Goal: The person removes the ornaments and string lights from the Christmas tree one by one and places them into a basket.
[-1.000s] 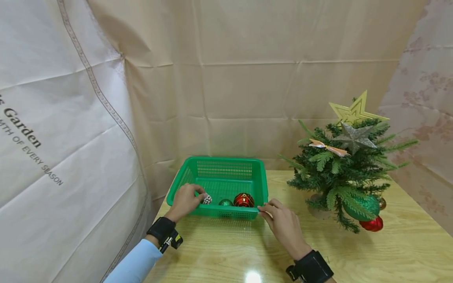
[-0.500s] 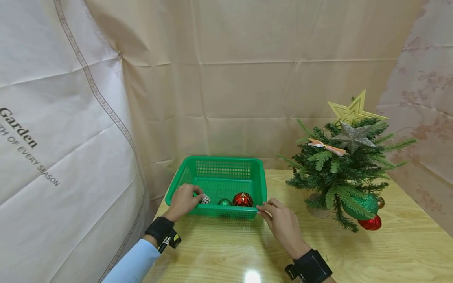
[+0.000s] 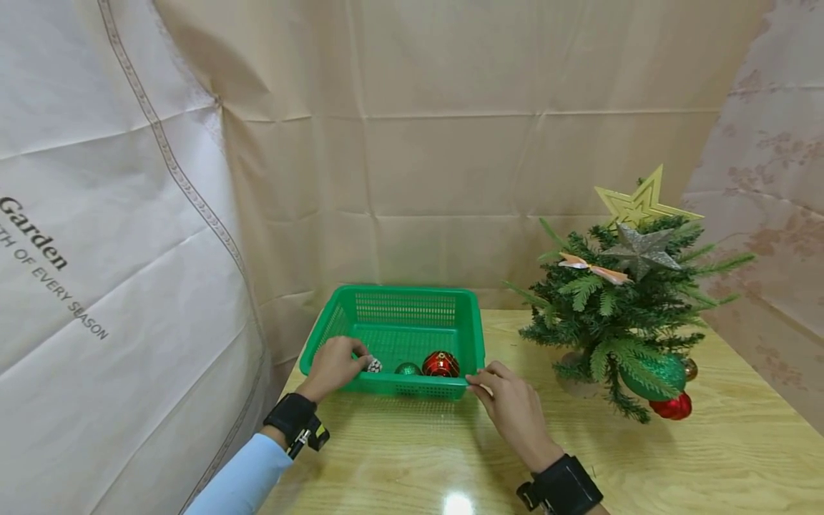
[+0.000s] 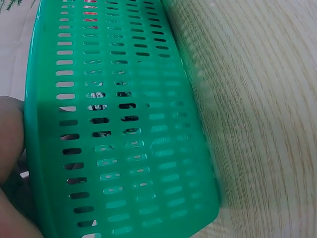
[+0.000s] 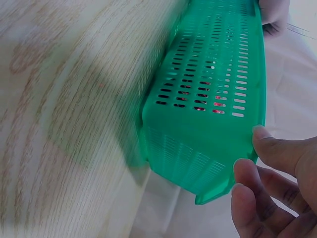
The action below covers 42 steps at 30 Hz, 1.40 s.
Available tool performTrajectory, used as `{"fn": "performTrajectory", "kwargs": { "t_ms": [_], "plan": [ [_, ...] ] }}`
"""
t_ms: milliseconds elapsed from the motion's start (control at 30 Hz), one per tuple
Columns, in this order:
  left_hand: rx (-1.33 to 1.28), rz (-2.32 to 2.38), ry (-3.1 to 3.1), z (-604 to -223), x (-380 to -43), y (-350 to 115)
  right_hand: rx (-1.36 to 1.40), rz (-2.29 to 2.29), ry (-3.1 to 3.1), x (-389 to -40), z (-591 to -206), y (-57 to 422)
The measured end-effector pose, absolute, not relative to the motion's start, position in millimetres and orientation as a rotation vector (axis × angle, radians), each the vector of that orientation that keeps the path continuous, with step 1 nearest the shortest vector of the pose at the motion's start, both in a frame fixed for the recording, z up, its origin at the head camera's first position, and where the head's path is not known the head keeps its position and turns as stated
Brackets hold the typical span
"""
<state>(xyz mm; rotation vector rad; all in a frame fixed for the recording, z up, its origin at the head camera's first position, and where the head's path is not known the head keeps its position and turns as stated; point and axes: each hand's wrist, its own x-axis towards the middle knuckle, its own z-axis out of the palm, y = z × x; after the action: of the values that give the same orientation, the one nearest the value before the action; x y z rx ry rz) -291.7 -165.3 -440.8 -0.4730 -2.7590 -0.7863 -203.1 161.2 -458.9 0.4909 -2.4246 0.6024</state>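
Observation:
A green plastic basket (image 3: 412, 387) with slotted walls stands on the table. My left hand (image 3: 335, 366) reaches over its front left rim, thumb and forefinger at a small white-tipped pinecone (image 3: 374, 365) and pinching it low inside. In the left wrist view, bits of the pinecone show through the slots and the fingers are partly hidden by the wall. My right hand (image 3: 511, 408) pinches the basket's front right corner, with the thumb (image 5: 270, 144) on the rim. A green glitter ball (image 3: 408, 369) and a red ornament ball (image 3: 440, 364) lie between the hands in the basket.
To the right stands a small Christmas tree (image 3: 605, 307) with a gold star (image 3: 637, 204), a silver star (image 3: 641, 250) and a bow (image 3: 594, 268). Green and red balls (image 3: 672, 406) hang low on it. Cloth (image 3: 438, 157) covers the wall behind the wooden table (image 3: 399, 458).
The pinecone has turned slightly at the left fingertips. Both hands otherwise keep their places at the basket; the whole head view has shifted a little.

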Motion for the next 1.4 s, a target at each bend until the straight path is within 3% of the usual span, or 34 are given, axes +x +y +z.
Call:
{"fn": "performTrajectory", "kwargs": {
  "t_ms": [1400],
  "plan": [
    [-0.570,-0.744,-2.635,-441,-294,-160,0.542,0.606,-2.548,-189,-447,169]
  ]
}}
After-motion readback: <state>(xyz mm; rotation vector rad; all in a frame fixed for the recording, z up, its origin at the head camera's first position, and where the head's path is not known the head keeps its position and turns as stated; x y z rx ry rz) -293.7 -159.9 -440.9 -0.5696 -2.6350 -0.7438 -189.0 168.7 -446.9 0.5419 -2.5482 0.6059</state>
